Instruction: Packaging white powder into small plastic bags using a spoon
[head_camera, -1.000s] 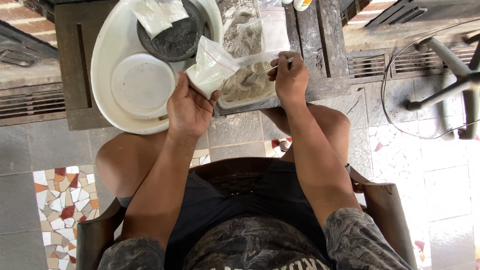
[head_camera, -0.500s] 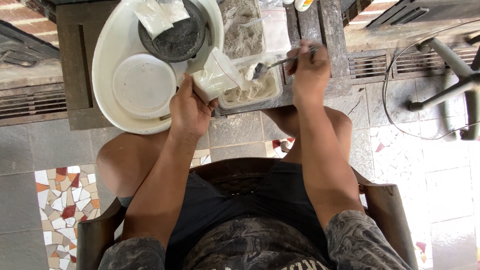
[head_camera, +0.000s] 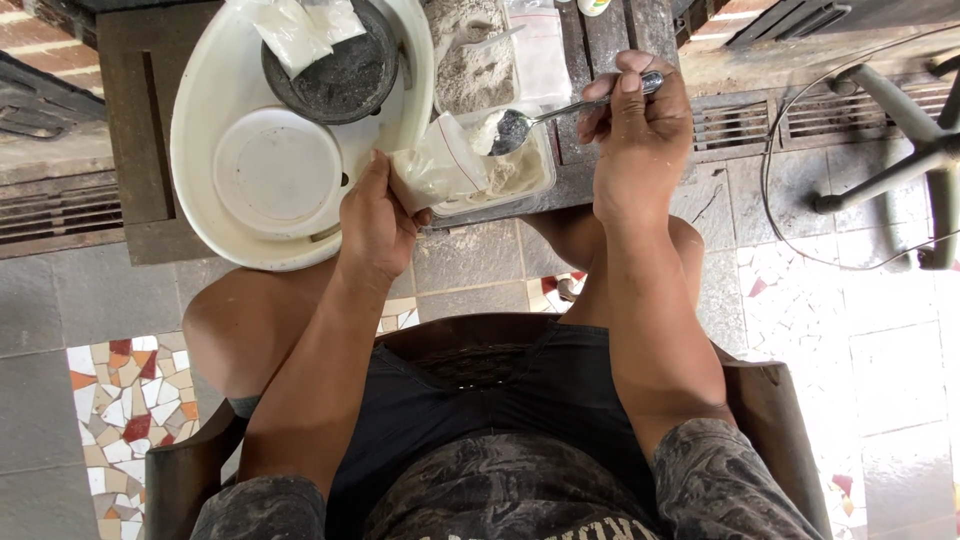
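My left hand (head_camera: 375, 215) holds a small clear plastic bag (head_camera: 437, 168) partly filled with whitish powder, its mouth tilted toward the right. My right hand (head_camera: 632, 120) grips the handle of a metal spoon (head_camera: 545, 115); the spoon's bowl carries powder and sits right at the bag's mouth. Both hover over a clear rectangular container (head_camera: 515, 175) with pale powder inside, resting on a dark wooden table (head_camera: 130, 150).
A large white oval basin (head_camera: 215, 70) on the left holds a white round lid (head_camera: 277, 172) and a dark bowl (head_camera: 335, 70) with filled small bags. Another powder tray (head_camera: 470, 60) lies behind. A chair base (head_camera: 900, 150) and cable stand at right.
My right hand lifted the spoon out of the container with powder on it and brought it to the bag's mouth. The left hand kept the bag in about the same place.
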